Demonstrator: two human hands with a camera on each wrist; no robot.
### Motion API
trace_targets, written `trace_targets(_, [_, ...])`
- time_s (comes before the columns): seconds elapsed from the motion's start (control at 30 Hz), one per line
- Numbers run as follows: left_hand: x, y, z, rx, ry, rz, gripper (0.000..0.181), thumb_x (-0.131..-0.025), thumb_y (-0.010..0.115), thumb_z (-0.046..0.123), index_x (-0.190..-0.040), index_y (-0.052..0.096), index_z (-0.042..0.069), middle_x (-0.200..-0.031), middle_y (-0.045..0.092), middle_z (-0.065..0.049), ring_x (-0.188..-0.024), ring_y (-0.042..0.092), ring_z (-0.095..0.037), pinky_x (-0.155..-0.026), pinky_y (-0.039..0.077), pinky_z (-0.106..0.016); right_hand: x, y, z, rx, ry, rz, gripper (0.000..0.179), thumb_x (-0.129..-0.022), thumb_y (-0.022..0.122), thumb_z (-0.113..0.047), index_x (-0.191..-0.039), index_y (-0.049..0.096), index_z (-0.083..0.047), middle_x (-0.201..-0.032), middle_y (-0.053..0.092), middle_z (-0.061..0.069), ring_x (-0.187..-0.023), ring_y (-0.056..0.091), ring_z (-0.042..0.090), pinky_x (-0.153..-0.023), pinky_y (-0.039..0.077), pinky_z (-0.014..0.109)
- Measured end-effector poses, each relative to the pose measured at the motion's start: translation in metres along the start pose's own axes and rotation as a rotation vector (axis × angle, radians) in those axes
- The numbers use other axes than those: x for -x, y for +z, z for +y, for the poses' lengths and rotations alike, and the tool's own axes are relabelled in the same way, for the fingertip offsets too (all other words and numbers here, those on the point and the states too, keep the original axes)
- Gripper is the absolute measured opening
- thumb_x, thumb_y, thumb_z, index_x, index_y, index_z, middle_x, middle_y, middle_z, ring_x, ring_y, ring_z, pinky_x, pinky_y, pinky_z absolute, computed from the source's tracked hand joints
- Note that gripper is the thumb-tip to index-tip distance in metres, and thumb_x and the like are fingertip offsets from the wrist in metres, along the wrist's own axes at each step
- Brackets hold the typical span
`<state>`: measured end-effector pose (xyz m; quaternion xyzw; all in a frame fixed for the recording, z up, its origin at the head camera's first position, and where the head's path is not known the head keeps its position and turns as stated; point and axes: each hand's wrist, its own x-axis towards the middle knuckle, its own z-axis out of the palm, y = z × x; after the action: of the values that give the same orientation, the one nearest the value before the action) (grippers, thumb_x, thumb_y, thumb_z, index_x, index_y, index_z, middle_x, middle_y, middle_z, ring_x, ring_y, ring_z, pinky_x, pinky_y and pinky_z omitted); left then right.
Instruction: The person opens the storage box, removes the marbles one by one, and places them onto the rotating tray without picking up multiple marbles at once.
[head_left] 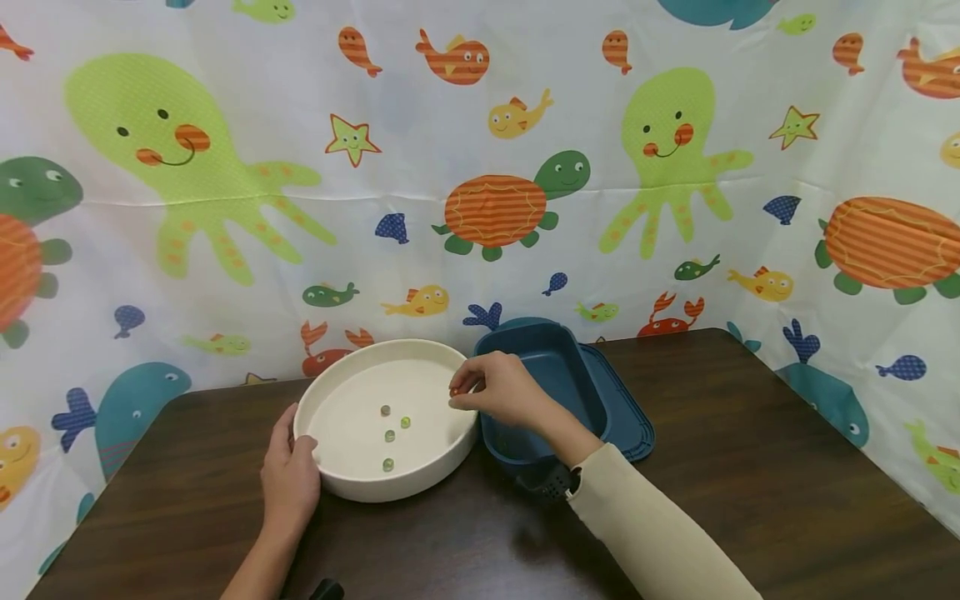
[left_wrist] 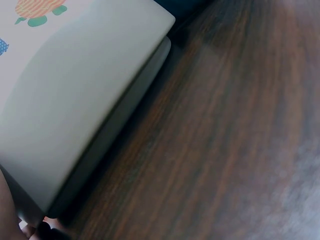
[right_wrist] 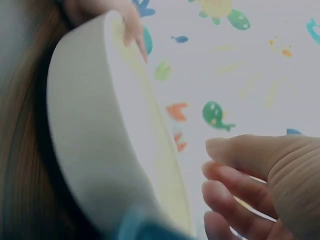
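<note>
A round cream dish (head_left: 347, 433) stands on the table with several small clear-green glass marbles (head_left: 389, 436) on its floor. My left hand (head_left: 291, 475) grips the dish's left rim, thumb on the inner side. Above the right rim, my right hand (head_left: 498, 387) pinches a tiny orange-red piece (head_left: 454, 392), seemingly a marble, between thumb and fingertips. In the right wrist view the thumb and curled fingers (right_wrist: 220, 172) show beside the dish wall (right_wrist: 85, 110), but the piece itself is not visible there. The left wrist view shows mostly the dish's outer side (left_wrist: 85, 95).
Right of the dish, partly under my right forearm, sits a blue rectangular container (head_left: 547, 354), with a blue lid-like piece (head_left: 626, 408) by its right side. A dark wooden table (head_left: 750, 467) lies beneath. Behind it hangs a sea-animal print curtain (head_left: 420, 167).
</note>
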<state>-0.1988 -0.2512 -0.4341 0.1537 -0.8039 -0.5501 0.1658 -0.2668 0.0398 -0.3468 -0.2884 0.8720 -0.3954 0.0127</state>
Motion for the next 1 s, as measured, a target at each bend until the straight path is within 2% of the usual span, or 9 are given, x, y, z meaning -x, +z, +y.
trace_targets(0.23, [0.000, 0.002, -0.001, -0.002, -0.005, 0.004, 0.062, -0.101, 0.029, 0.017, -0.163, 0.022, 0.016, -0.167, 0.027, -0.015, -0.152, 0.030, -0.038, -0.121, 0.028, -0.060, -0.010, 0.025, -0.020, -0.034, 0.027, 0.001, 0.008, -0.085, 0.080, -0.018, -0.092, 0.077, -0.014, -0.086, 0.075, -0.001, -0.077, 0.066, 0.012, -0.064, 0.050, 0.019])
trace_targets(0.47, [0.000, 0.005, -0.002, -0.009, -0.009, 0.017, 0.062, -0.100, 0.029, 0.015, -0.163, 0.023, 0.016, -0.166, 0.029, -0.017, -0.151, 0.030, -0.040, -0.121, 0.028, -0.060, -0.021, 0.055, -0.026, -0.068, 0.032, -0.044, 0.010, -0.084, 0.082, -0.019, -0.092, 0.078, -0.014, -0.081, 0.073, -0.005, -0.073, 0.062, 0.004, -0.064, 0.047, 0.016])
trace_targets(0.67, [0.002, 0.009, -0.001, 0.013, 0.002, 0.006, 0.063, -0.100, 0.030, 0.013, -0.162, 0.022, 0.014, -0.166, 0.028, -0.019, -0.151, 0.031, -0.040, -0.120, 0.030, -0.060, -0.022, 0.070, -0.019, 0.026, 0.045, -0.091, 0.007, -0.083, 0.082, -0.018, -0.089, 0.079, -0.015, -0.077, 0.074, -0.006, -0.073, 0.058, -0.002, -0.065, 0.042, 0.014])
trace_targets(0.87, [0.000, 0.005, 0.000, -0.007, -0.009, 0.016, 0.063, -0.101, 0.028, 0.015, -0.163, 0.021, 0.016, -0.167, 0.027, -0.016, -0.151, 0.030, -0.039, -0.120, 0.029, -0.060, -0.024, 0.076, -0.021, 0.113, 0.044, -0.108, 0.004, -0.083, 0.082, -0.019, -0.084, 0.078, -0.018, -0.074, 0.072, -0.010, -0.068, 0.055, -0.002, -0.060, 0.041, 0.014])
trace_targets(1.0, [-0.002, 0.003, 0.000, -0.022, -0.010, 0.007, 0.063, -0.101, 0.027, 0.016, -0.163, 0.019, 0.017, -0.167, 0.025, -0.016, -0.152, 0.029, -0.039, -0.120, 0.028, -0.060, -0.025, 0.082, -0.023, 0.213, 0.106, -0.113, 0.008, -0.081, 0.082, -0.024, -0.078, 0.075, -0.024, -0.069, 0.065, -0.014, -0.066, 0.054, 0.001, -0.058, 0.040, 0.018])
